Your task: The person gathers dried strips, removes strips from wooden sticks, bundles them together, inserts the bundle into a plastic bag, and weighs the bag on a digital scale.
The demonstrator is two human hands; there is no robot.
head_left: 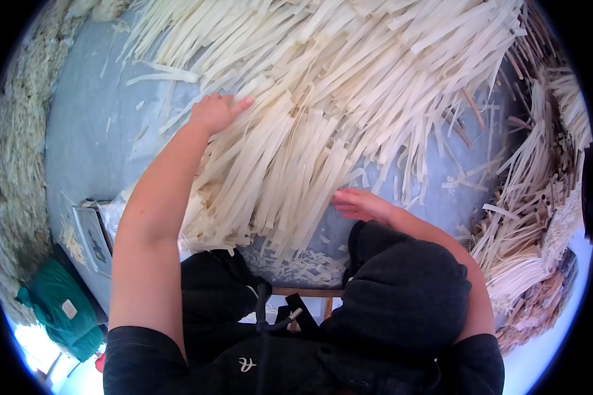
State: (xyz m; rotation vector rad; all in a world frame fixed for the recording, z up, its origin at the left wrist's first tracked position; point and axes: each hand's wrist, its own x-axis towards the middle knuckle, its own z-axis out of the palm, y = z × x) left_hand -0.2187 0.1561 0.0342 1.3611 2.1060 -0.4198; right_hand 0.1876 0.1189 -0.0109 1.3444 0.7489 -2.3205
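A wide heap of long, flat, cream-coloured strips (pixel 310 131) lies across the grey-blue surface (pixel 138 112). At the heap's upper left edge is my left hand (pixel 219 113), its thumb apart from the fingers and its palm down; what lies under the palm is hidden. My right hand (pixel 362 205) rests near the lower right edge of the strips, fingers stretched out, fingertips close to the nearest strips. Neither hand has its fingers wrapped round anything. Short scraps (pixel 303 266) are scattered below the heap, near my knees.
More strips and thin sticks (pixel 527 230) are piled at the right. A framed flat object (pixel 93 238) leans at the left, near a green bag (pixel 66 309). Rough pale material (pixel 16 151) lines the far left. A wooden bar (pixel 303 291) shows between my legs.
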